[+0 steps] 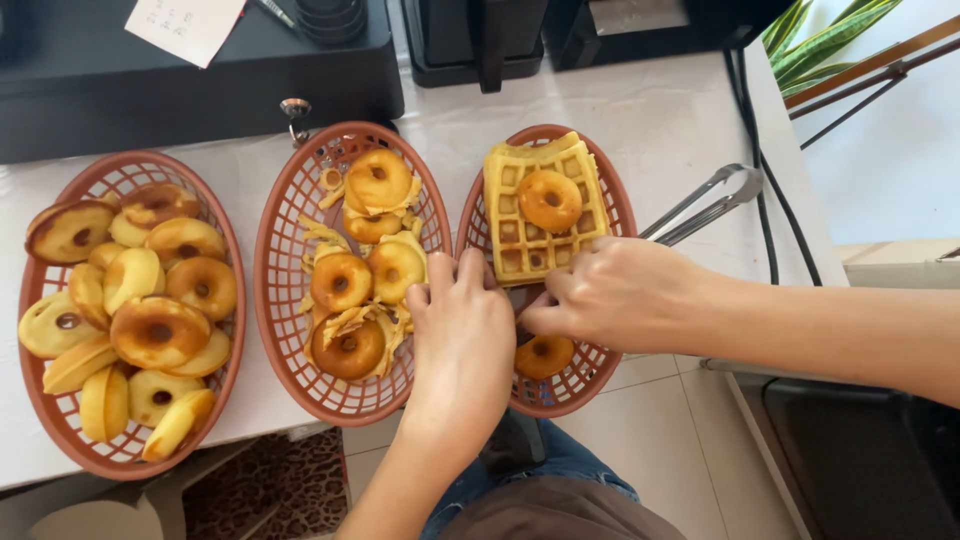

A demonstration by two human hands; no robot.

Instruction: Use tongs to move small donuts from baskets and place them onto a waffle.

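waffle sheet (530,215), square-gridded and golden, lies in the right basket (620,205) with one small doughnut (549,199) on top of it. our right hand (615,293) curls its fingers down at the sheet's near edge, and our left hand (462,330) presses fingertips there too, the two hands nearly touching; we cannot tell whether either truly pinches the sheet. another doughnut (545,355) sits near us in that basket. left of it, the middle basket (285,300) holds doughnuts with trimmings, the far-left basket (40,400) a heap of them. metal tongs (705,203) lie to the right.
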